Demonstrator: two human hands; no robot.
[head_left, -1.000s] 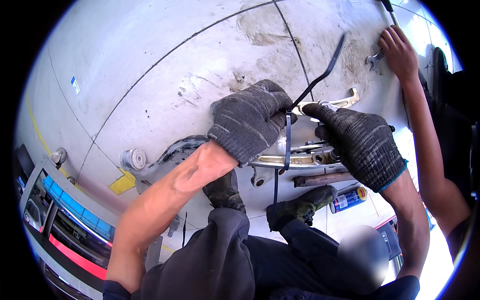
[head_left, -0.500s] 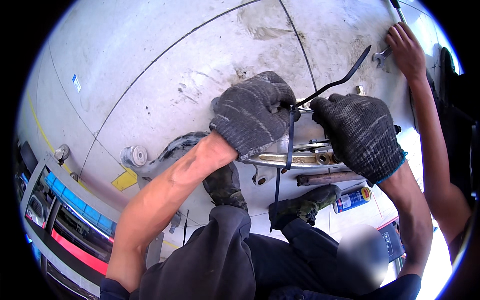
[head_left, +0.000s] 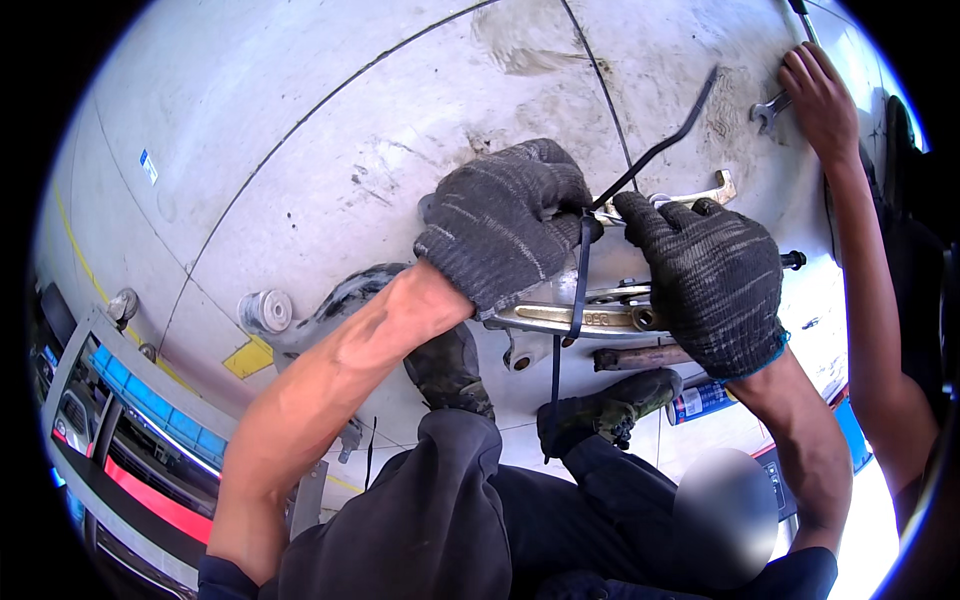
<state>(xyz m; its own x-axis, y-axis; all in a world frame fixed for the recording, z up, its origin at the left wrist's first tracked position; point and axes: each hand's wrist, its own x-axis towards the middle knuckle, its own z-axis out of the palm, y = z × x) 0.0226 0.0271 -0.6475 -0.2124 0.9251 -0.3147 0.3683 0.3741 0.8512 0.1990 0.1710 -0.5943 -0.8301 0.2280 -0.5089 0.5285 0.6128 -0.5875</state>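
Observation:
Both my hands wear dark grey knit gloves. My left hand (head_left: 510,225) is closed, its thumb and forefinger pinching a black cable tie (head_left: 581,280) where the loop meets its tail. That loop passes around a silver metal tool (head_left: 560,318) with long arms and a hooked end, much like a puller. The tie's free tail slants up and away to the right. My right hand (head_left: 710,280) lies over the tool's right part, forefinger stretched toward the tie and the other fingers curled over the metal; its thumb is hidden. A second black strip (head_left: 555,385) hangs below the tool.
A co-worker's bare hand (head_left: 820,100) holds a wrench (head_left: 767,112) at the far right. Near my boot (head_left: 610,410) lie a rusty rod (head_left: 640,357) and a blue can (head_left: 700,402). A white roll (head_left: 267,312) stands at left, by a metal cart (head_left: 120,370).
My right hand has moved slightly down and left, baring the tool's hooked end and black bolt end. The tie's tail has swung left and stands steeper. My left hand keeps its pinch.

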